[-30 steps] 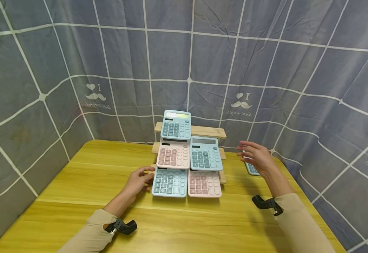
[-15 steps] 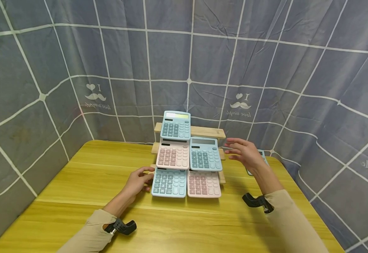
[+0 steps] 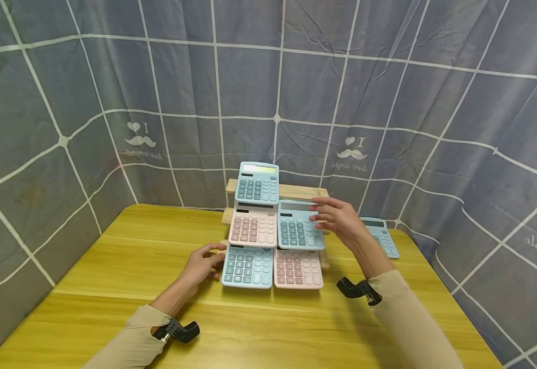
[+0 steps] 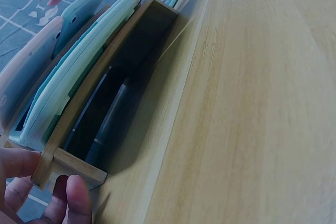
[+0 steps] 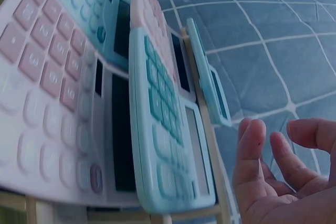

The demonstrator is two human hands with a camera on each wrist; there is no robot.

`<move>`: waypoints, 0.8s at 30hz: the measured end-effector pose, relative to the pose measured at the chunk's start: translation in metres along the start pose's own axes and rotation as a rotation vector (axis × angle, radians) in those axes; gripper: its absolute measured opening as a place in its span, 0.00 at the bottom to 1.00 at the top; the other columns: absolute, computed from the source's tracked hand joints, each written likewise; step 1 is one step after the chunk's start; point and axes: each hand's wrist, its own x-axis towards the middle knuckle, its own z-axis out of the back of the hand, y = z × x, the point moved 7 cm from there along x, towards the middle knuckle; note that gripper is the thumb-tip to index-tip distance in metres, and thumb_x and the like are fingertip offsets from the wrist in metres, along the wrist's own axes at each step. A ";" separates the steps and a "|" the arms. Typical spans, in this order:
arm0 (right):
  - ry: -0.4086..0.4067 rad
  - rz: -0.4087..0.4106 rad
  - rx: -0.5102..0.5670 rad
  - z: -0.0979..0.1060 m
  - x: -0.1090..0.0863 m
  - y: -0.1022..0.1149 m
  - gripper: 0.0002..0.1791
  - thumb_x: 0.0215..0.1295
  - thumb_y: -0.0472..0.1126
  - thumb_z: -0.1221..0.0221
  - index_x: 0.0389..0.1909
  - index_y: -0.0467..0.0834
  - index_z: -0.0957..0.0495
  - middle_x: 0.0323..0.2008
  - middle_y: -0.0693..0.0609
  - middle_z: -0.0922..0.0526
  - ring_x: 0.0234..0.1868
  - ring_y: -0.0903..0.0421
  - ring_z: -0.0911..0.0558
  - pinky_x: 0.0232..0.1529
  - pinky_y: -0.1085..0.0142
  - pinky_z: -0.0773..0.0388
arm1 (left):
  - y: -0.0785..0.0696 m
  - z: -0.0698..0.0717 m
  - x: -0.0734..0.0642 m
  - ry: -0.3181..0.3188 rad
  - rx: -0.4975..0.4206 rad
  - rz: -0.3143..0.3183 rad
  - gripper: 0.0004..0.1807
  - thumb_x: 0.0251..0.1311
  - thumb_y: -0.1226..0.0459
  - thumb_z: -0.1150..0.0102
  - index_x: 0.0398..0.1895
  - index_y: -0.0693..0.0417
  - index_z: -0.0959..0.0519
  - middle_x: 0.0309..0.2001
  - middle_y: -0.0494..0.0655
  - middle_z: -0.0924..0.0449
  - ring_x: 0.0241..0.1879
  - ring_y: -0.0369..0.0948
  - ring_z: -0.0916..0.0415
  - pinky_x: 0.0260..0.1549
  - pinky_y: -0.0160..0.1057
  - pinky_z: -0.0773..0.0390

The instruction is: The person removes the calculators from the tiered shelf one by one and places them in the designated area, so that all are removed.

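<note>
A wooden tiered stand (image 3: 303, 191) holds several calculators, leaning back in rows. At its lower left end, my left hand (image 3: 201, 267) grips the wooden corner, beside the bottom blue calculator (image 3: 247, 267); fingers (image 4: 79, 200) lie around the wood in the left wrist view. My right hand (image 3: 341, 220), holding nothing, reaches over the right edge of the middle-row blue calculator (image 3: 298, 230), its fingers loosely bent and apart. Left of that one is a pink calculator (image 3: 252, 225). Another pink calculator (image 3: 298, 269) stands below, and a blue calculator (image 3: 256, 183) tops the left side.
Another blue calculator (image 3: 385, 241) lies at the back right of the yellow wood-grain table (image 3: 148, 241), partly behind the right forearm. A grey-blue curtain (image 3: 167, 82) with white lines hangs close behind the table and along both sides.
My right hand has moved left, from in front of the loose blue calculator at the back right to the middle-row blue calculator. The left hand has stayed at the stand's corner.
</note>
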 end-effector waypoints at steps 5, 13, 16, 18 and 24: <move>0.013 -0.004 0.005 -0.014 0.004 0.001 0.27 0.75 0.40 0.44 0.70 0.36 0.33 0.61 0.38 0.23 0.42 0.55 0.15 0.42 0.65 0.15 | 0.000 0.000 0.001 -0.001 -0.005 -0.002 0.16 0.70 0.66 0.44 0.59 0.57 0.23 0.44 0.56 0.21 0.37 0.45 0.22 0.29 0.37 0.19; 0.017 0.000 0.017 -0.033 0.013 0.002 0.25 0.73 0.40 0.42 0.69 0.38 0.30 0.62 0.36 0.24 0.43 0.53 0.15 0.40 0.65 0.15 | 0.000 0.000 -0.001 0.004 -0.008 0.003 0.17 0.71 0.65 0.44 0.60 0.57 0.23 0.45 0.56 0.21 0.37 0.45 0.22 0.29 0.37 0.19; 0.023 0.000 0.028 -0.039 0.018 0.003 0.26 0.74 0.39 0.43 0.69 0.38 0.31 0.62 0.35 0.24 0.42 0.53 0.14 0.40 0.65 0.15 | 0.000 0.000 -0.001 0.002 -0.006 0.002 0.17 0.71 0.65 0.44 0.60 0.57 0.23 0.45 0.56 0.21 0.37 0.45 0.22 0.29 0.37 0.19; 0.027 -0.003 0.030 -0.043 0.021 0.003 0.26 0.74 0.39 0.43 0.70 0.37 0.32 0.62 0.33 0.25 0.41 0.54 0.14 0.39 0.66 0.16 | 0.000 0.000 0.000 0.001 -0.004 0.002 0.16 0.71 0.65 0.45 0.60 0.57 0.23 0.45 0.56 0.21 0.37 0.45 0.22 0.29 0.37 0.19; 0.012 -0.026 0.052 -0.048 0.030 0.001 0.26 0.74 0.38 0.44 0.70 0.38 0.32 0.63 0.33 0.25 0.40 0.55 0.14 0.38 0.67 0.16 | 0.000 0.000 0.001 0.004 -0.008 -0.001 0.16 0.70 0.65 0.44 0.59 0.57 0.23 0.45 0.56 0.20 0.36 0.44 0.22 0.29 0.37 0.18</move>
